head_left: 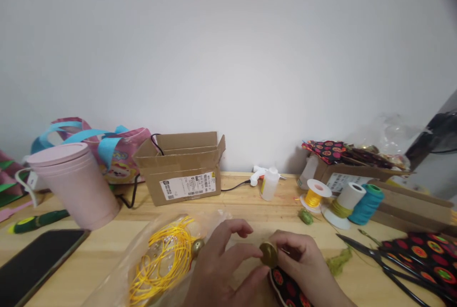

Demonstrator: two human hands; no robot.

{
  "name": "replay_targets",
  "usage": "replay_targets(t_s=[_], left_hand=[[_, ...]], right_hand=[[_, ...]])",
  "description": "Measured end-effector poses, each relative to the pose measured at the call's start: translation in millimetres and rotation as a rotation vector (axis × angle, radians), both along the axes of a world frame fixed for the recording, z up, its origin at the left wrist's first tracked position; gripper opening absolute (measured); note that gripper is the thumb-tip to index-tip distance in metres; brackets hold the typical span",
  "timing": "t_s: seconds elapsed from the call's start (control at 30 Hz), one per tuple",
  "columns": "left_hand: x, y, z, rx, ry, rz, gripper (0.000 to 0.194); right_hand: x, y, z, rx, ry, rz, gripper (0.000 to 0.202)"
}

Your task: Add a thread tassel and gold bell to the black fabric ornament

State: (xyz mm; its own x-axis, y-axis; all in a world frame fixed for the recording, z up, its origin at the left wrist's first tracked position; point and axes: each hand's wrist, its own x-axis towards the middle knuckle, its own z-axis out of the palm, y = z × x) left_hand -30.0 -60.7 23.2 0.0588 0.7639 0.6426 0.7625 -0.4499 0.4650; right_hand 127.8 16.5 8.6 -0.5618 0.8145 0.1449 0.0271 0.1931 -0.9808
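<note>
A round brass-coloured piece is between my two hands, its smooth face towards me. My left hand has the tips of two fingers at its left edge, while another finger is raised and bent. On the other side, my right hand pinches the piece from behind; part of that grip is hidden. Below the right hand lies black fabric with a red and orange pattern. A plastic bag with yellow cord lies beside my left hand, with a small brass bell at its edge.
Black scissors and green thread scraps lie to the right. Thread spools and a white bottle stand behind. A cardboard box, pink tumbler, phone and screwdriver-like tool are leftward.
</note>
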Motion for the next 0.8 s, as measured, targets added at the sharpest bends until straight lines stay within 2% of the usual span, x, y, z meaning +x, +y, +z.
replay_targets(t_s=[0.2,0.37,0.47,0.63,0.8], left_hand=[[1.6,5.9,-3.0,-0.097,0.057,0.043,0.017],[3.1,8.6,-3.3,-0.228,0.084,0.057,0.019],[5.6,9.1,-3.2,-0.273,0.072,0.06,0.021],[9.4,9.6,-4.0,-0.303,-0.01,0.079,0.018],[8.6,9.2,-2.9,-0.262,-0.078,0.093,0.016]], right_hand=[[2.1,2.1,-5.9,0.176,-0.066,-0.045,0.013],[1.3,3.8,-4.4,0.407,-0.149,-0.067,0.014],[0.6,3.8,-3.4,0.491,-0.172,-0.068,0.015],[1.7,3.8,-4.0,0.528,-0.204,-0.048,0.015],[5.5,6.6,-3.5,0.483,-0.203,-0.036,0.014]])
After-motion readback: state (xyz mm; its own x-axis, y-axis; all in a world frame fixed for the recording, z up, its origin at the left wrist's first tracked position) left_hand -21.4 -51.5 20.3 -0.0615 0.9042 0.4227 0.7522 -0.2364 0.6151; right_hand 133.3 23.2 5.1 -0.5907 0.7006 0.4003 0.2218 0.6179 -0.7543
